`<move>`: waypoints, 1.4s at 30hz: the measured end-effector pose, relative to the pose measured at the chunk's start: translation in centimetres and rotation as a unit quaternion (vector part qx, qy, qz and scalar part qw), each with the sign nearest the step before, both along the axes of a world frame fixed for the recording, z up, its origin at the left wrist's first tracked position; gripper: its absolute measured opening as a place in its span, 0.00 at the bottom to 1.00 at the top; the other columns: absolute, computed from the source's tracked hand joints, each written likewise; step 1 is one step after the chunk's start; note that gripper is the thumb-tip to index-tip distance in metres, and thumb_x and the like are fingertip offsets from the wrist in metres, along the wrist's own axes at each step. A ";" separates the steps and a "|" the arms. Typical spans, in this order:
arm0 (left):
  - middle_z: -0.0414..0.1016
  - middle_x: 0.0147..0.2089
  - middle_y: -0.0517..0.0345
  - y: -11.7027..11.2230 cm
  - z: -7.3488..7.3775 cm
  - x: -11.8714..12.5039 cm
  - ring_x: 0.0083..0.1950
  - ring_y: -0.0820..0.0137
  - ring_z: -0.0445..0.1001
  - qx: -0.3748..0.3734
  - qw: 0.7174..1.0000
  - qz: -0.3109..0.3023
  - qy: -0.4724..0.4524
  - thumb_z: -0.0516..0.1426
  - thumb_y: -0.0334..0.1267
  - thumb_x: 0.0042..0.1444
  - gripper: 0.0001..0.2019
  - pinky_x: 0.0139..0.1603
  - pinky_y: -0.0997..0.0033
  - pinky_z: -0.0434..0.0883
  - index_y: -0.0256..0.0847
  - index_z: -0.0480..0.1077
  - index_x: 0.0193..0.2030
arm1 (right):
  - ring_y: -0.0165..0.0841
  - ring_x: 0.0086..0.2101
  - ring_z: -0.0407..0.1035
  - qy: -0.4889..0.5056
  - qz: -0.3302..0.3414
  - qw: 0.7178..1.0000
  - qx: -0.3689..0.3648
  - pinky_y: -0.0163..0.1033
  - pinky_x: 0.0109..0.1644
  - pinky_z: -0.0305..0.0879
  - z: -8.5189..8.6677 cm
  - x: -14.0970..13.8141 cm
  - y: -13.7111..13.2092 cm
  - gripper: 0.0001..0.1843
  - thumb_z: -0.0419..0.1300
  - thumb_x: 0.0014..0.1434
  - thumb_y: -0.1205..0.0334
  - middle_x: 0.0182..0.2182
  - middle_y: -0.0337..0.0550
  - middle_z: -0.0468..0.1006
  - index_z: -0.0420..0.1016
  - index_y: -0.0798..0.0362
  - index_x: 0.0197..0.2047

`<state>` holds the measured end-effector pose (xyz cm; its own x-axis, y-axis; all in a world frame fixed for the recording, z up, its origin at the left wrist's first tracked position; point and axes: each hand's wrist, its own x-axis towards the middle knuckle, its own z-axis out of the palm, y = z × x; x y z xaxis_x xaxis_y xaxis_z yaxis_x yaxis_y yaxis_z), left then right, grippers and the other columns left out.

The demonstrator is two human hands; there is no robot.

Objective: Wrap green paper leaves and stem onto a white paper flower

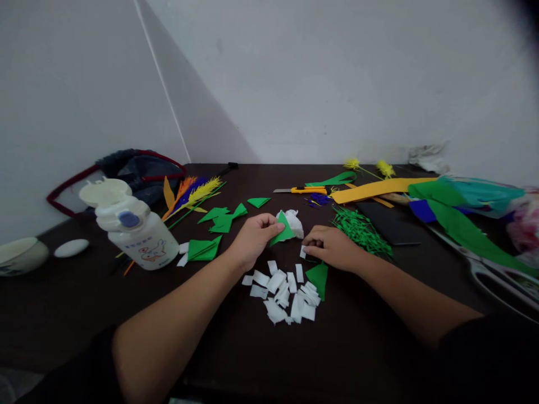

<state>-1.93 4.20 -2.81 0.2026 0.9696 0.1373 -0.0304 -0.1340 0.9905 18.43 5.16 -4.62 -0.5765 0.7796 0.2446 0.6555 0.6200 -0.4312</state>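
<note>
Between the thumb and fingers of my left hand (256,233) is a pointed green paper piece (283,230), held above the table. Behind it lies a crumpled white paper (296,223). My right hand (328,245) pinches a small white paper piece (302,252) at its fingertips. Just below that hand rests another green paper piece (319,279). A loose pile of small white paper pieces (281,289) spreads over the dark table in front of both hands. More cut green paper (204,249) lies left of my left hand.
A white bottle (145,238) with its lid up stands at the left, near a bowl (21,256). A yellow utility knife (307,191) lies behind my hands with its blade out. Shredded green paper (360,230) and large scissors (488,269) are at the right.
</note>
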 end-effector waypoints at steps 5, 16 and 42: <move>0.57 0.22 0.65 0.1 -0.2 0.0 0.24 0.78 0.55 0.001 1.000 -0.006 0.005 0.58 0.39 0.46 0.11 0.26 0.76 0.52 0.37 0.61 0.23 | 0.34 0.35 0.65 -0.045 0.016 0.997 0.052 0.39 0.41 0.60 -0.6 -0.4 -0.1 0.05 0.58 0.51 0.63 0.30 0.43 0.73 0.75 0.52 0.30; 0.56 0.22 0.65 0.1 -0.2 0.0 0.24 0.78 0.54 0.016 1.000 -0.008 0.025 0.58 0.40 0.47 0.11 0.26 0.76 0.52 0.37 0.61 0.23 | 0.32 0.36 0.65 -0.027 0.078 0.996 0.023 0.38 0.43 0.59 0.6 0.8 -0.4 0.06 0.58 0.52 0.65 0.31 0.42 0.75 0.76 0.51 0.33; 0.56 0.22 0.65 -0.1 -0.1 0.0 0.24 0.77 0.54 0.032 0.998 -0.003 0.055 0.57 0.40 0.47 0.10 0.26 0.76 0.52 0.37 0.61 0.23 | 0.34 0.33 0.63 -0.123 0.009 0.990 0.071 0.38 0.38 0.58 0.2 2.4 -0.4 0.04 0.53 0.49 0.69 0.29 0.45 0.70 0.68 0.55 0.27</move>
